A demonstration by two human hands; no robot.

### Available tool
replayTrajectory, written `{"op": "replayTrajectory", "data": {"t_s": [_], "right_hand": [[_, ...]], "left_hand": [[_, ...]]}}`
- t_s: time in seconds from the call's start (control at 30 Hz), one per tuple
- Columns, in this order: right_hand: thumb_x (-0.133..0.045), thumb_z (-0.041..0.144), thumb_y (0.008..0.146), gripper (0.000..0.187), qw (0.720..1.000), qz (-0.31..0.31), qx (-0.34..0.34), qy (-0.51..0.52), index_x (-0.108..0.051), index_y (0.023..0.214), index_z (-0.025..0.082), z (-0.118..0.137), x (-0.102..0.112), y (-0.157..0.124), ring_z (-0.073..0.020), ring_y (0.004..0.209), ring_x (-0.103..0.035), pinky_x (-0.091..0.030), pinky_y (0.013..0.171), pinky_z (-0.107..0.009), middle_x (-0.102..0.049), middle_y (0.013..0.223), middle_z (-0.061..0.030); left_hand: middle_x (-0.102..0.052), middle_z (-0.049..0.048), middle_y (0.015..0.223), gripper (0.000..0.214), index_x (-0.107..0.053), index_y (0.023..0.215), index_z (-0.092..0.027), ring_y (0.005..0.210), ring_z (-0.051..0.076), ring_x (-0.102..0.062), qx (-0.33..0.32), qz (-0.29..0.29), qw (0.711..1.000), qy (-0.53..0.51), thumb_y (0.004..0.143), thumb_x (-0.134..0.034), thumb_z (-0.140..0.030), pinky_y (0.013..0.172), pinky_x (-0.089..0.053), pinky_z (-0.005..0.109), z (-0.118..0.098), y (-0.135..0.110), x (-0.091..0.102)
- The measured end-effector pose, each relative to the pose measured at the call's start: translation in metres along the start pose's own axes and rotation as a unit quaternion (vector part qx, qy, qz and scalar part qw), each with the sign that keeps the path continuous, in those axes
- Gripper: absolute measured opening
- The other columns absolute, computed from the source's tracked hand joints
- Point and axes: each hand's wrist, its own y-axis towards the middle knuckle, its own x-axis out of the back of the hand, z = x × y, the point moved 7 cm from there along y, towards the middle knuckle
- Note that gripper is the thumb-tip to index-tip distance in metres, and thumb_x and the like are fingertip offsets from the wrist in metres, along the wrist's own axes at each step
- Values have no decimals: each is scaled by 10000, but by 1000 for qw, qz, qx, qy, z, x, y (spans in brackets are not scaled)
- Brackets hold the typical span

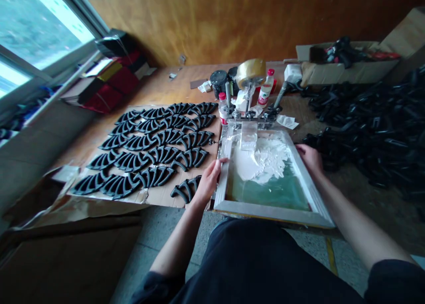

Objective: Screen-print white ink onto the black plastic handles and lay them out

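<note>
I have the two hands apart, with the screen frame (265, 210) between them: the left hand (209, 180) is at its left side, the right hand (310, 160) beside its right rim. The right fingertips are partly hidden, and I cannot tell how firmly either hand is clamped, or whether both truly grip the rim. The white paste (270, 160) lies in a thick, uneven patch on the mesh, towards the far end, with a pale block (248, 138) at its edge.

For handling the frame well, I would press evenly from both sides, match the hands' heights and go slowly, so it doesn't twist at the metal clamp (252, 120) ahead of them and the paste doesn't slide. Thumbs are best off the mesh.

Room is tight sideways. Just beside the left hand, a few black curved pieces (186, 189) sit on the cardboard (159, 200), so I'd keep that wrist from swinging outward. Beyond the right hand, a heap of black parts (372, 140) crowds close. Straight ahead, bottles (264, 91) stand behind the clamp. The near rim sits close to the dark clothing (252, 259), leaving little space to pull back; upward looks freer than any side.
</note>
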Motion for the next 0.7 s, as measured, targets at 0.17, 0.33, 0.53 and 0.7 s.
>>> {"op": "replayTrajectory", "data": {"t_s": [0.17, 0.33, 0.53, 0.7], "right_hand": [[-655, 306, 797, 502, 987, -86, 136, -22, -578, 1273, 166, 83, 3, 34, -332, 1181, -505, -447, 957, -502, -458, 1406, -161], [-689, 229, 787, 222, 968, 81, 211, -109, -650, 997, 171, 156, -55, 32, -289, 977, -587, -473, 815, -392, -666, 1010, -109], [-523, 69, 818, 192, 912, 203, 351, -59, -656, 864, 200, 150, -61, -39, -188, 818, -613, -423, 697, -271, -673, 868, -44], [-542, 30, 743, 252, 888, 259, 379, -26, -665, 827, 233, 145, -48, -50, -165, 794, -622, -415, 678, -250, -682, 816, 6]], "left_hand": [[-596, -30, 707, 668, -366, 1463, -252, 607, 119, -528, 67, 3, 991, 119, 860, -548, -472, 581, -391, 212, 79, 6, -9], [-627, -9, 740, 569, -486, 1379, -251, 676, 152, -576, 66, 7, 979, 192, 867, -505, -499, 613, -394, 233, 98, 18, -11], [-666, 16, 814, 559, -502, 1362, -250, 753, 186, -610, 63, 14, 976, 207, 879, -469, -531, 667, -414, 265, 98, 18, -11], [-662, 18, 798, 544, -533, 1331, -231, 749, 184, -613, 69, 5, 978, 198, 877, -477, -526, 650, -411, 259, 96, 17, -11]]}}
